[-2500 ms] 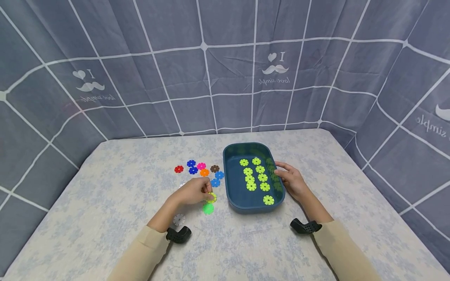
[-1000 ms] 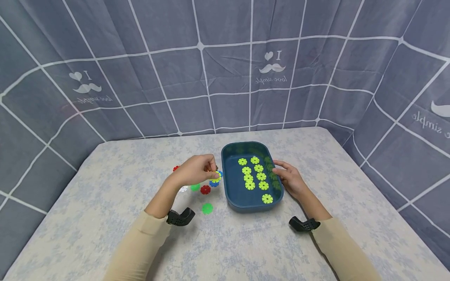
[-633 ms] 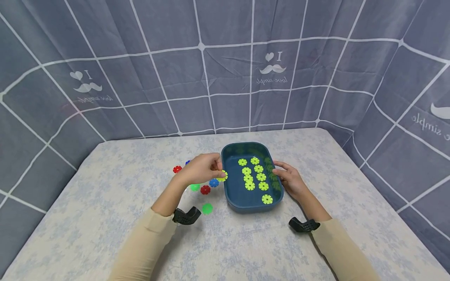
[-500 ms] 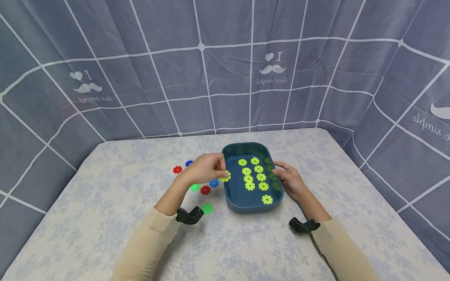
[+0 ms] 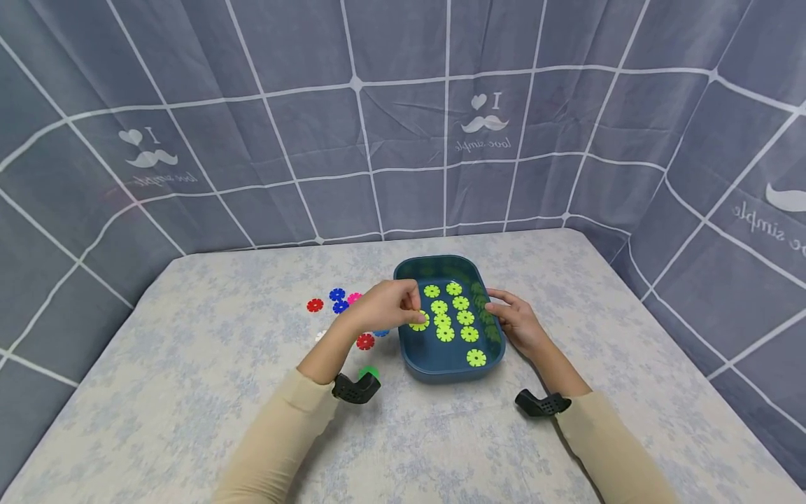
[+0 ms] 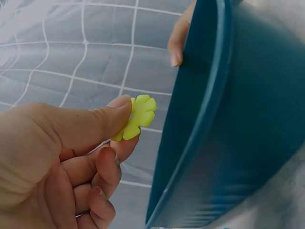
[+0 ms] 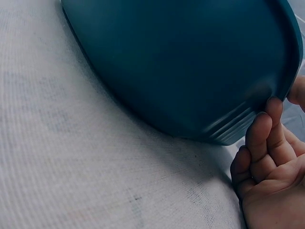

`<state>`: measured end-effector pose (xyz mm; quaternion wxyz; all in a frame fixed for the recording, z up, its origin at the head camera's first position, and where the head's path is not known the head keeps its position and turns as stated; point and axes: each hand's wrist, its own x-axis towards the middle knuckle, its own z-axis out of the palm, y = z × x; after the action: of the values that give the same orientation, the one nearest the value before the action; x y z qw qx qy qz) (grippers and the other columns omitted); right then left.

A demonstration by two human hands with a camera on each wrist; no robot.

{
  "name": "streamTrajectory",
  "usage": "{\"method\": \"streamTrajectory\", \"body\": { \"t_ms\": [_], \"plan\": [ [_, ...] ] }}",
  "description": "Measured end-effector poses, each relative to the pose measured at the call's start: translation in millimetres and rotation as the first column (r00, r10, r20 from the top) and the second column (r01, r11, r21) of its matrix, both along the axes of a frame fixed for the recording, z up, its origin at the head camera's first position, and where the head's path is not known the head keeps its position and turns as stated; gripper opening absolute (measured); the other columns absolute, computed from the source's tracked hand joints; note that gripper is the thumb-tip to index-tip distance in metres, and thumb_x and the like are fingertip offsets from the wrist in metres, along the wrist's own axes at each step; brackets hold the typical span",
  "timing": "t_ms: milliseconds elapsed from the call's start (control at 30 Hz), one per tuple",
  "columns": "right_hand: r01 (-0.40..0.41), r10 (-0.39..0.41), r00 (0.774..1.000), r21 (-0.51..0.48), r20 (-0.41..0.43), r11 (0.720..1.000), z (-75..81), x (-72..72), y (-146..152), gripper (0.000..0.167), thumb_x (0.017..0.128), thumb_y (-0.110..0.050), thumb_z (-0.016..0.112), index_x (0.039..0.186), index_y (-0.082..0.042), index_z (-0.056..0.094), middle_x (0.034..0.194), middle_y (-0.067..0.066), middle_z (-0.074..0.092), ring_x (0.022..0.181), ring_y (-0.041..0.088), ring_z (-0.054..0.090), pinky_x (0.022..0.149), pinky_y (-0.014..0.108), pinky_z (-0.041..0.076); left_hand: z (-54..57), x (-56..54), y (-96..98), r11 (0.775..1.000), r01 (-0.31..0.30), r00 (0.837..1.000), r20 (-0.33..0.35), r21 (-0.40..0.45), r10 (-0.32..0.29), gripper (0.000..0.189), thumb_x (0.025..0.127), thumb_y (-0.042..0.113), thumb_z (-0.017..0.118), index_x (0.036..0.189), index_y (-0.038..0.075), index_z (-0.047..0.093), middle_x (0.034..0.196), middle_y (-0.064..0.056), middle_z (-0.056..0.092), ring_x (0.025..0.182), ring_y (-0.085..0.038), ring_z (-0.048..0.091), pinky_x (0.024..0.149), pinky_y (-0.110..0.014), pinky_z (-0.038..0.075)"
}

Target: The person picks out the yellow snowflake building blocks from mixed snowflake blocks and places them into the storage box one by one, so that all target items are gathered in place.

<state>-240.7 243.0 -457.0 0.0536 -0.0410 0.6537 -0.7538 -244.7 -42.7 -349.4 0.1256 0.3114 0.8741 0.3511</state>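
Observation:
My left hand (image 5: 380, 309) pinches a yellow-green notched snowflake disc (image 6: 143, 114) between thumb and forefinger, above the left part of a dark teal plastic bin (image 5: 448, 375). In the left wrist view the other fingers curl loosely beneath, and the bin's rim rises just right of the disc. Several matching discs (image 5: 476, 358) lie flat on the bin's floor. My right hand (image 5: 521, 323) holds the bin's right side, thumb at the rim and fingers against the outer wall. The right wrist view has those fingertips (image 7: 274, 106) against the wall below the rim.
Left of the bin lie loose discs: red (image 5: 315, 305), dark blue (image 5: 336, 295), pink (image 5: 354, 298), another red one (image 5: 365, 341) and others partly covered by the left arm. A green disc (image 5: 369, 372) sits by the left wrist strap. Behind the table hangs a grey curtain (image 5: 403, 126).
My left hand picked the yellow-green disc off the table, left of the bin, and carried it rightward over the rim to above the inside. The right hand stays at the bin's side.

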Motion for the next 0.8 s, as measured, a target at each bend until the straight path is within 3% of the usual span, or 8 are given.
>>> {"method": "streamTrajectory", "body": {
  "t_ms": [400,800],
  "plan": [
    [-0.014,0.014,1.000,-0.010,0.002,1.000,0.5,-0.6,0.5,0.054,0.097,-0.008,0.058,0.142,0.012,0.035,0.096,0.000,0.070,0.079,0.010,0.067,0.071,0.025,0.054,-13.6,-2.3,19.3,0.998,0.032,0.999,-0.016,-0.054,-0.033,0.021,0.086,0.016,0.077,0.085,0.009,0.057,0.074,0.000,0.060,0.068,-0.015,0.056,0.063,-0.027,0.047],
    [0.008,-0.008,1.000,-0.001,0.020,1.000,1.1,-0.5,0.5,0.054,0.097,-0.009,0.059,0.142,0.010,0.036,0.096,0.001,0.070,0.079,0.010,0.067,0.071,0.025,0.055,-23.9,-2.6,30.7,0.997,0.064,0.998,-0.017,-0.049,-0.065,0.021,0.086,0.017,0.077,0.085,0.009,0.057,0.075,0.001,0.058,0.067,-0.014,0.055,0.063,-0.026,0.045]
  ]
}}
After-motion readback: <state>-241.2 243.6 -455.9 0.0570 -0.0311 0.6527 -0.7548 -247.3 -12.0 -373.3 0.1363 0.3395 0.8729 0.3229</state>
